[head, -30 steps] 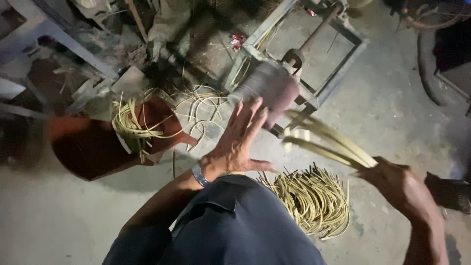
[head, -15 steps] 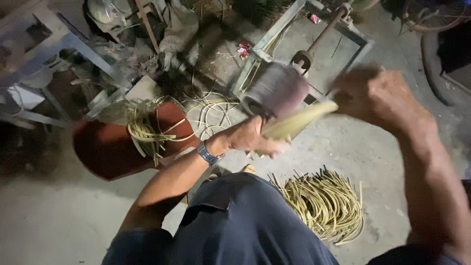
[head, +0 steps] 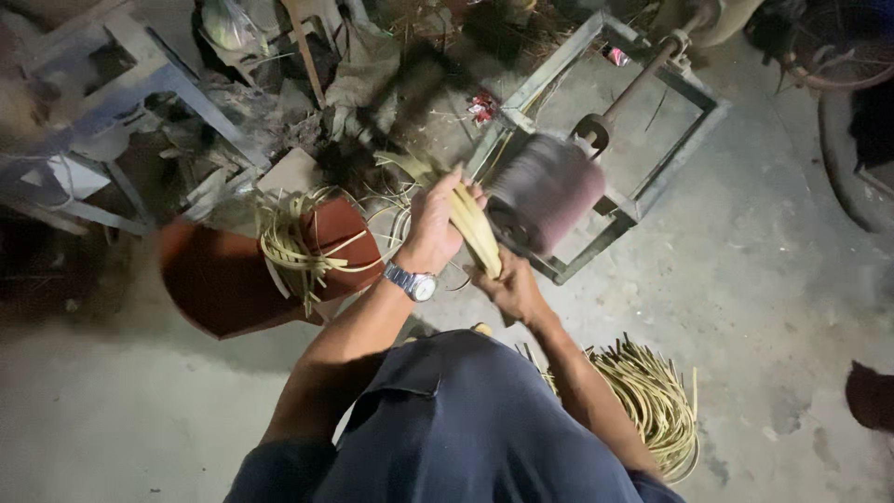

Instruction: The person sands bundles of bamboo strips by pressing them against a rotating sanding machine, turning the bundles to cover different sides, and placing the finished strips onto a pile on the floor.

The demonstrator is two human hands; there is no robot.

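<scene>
My left hand, with a watch on its wrist, grips the upper part of a bundle of yellow strips. My right hand grips the lower end of the same bundle. I hold the strips against a blurred grey drum mounted on a shaft in a metal frame. Just left of my hands lies a red-brown basin with loose yellow strips draped over it.
A pile of yellow strips lies on the concrete floor at my right side. Metal frames, scrap and debris crowd the upper left. A dark curved object sits at the right edge.
My right hand came down from the upper right with the strips to below the drum. My left hand closed on the bundle, which now rests against the drum.
</scene>
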